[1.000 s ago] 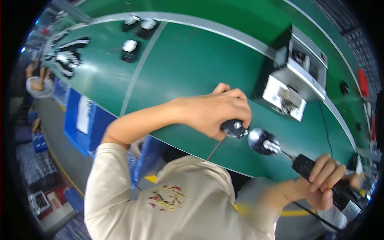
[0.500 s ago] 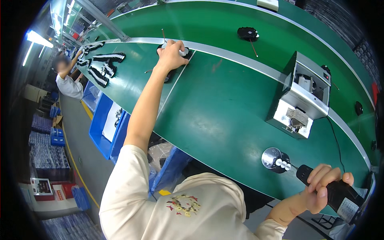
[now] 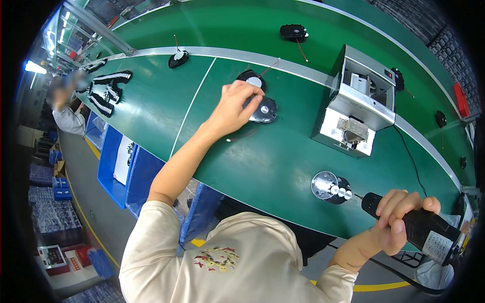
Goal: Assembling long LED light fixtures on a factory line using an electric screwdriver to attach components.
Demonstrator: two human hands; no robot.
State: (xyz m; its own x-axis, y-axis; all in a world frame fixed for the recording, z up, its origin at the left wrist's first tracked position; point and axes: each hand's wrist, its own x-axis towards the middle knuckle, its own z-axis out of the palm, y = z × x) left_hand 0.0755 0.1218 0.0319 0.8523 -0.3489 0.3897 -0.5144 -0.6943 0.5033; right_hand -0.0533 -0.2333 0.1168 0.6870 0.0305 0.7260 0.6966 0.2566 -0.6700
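- Your left arm reaches straight out across the green belt, elbow nearly locked, forearm running up from the cream sleeve to the wrist.
- Your left hand lies palm down with the fingers curled over a dark round part that has a pale hub — the fingertips press on its near edge, so the hand is closed on the part, though you cannot tell from here whether it is lifted or flat on the belt.
- A second dark round part with a white centre sits just beyond your knuckles, touching or nearly touching the first one.
- Your right arm is bent and kept low, close to your body at the near edge of the belt.
- Your right hand is wrapped tight around the black electric screwdriver, fingers over the top of the barrel, the tool pointing left toward the belt.
- The screwdriver's tip lies at the round metal fixture with small silver pins, which stands on the belt just left of your right hand.
- The two hands are well apart — the left far out on the belt, the right down at its near edge.
- A grey metal machine stands on the belt between them, to the right of the left hand.
- More dark round parts lie further up the belt.
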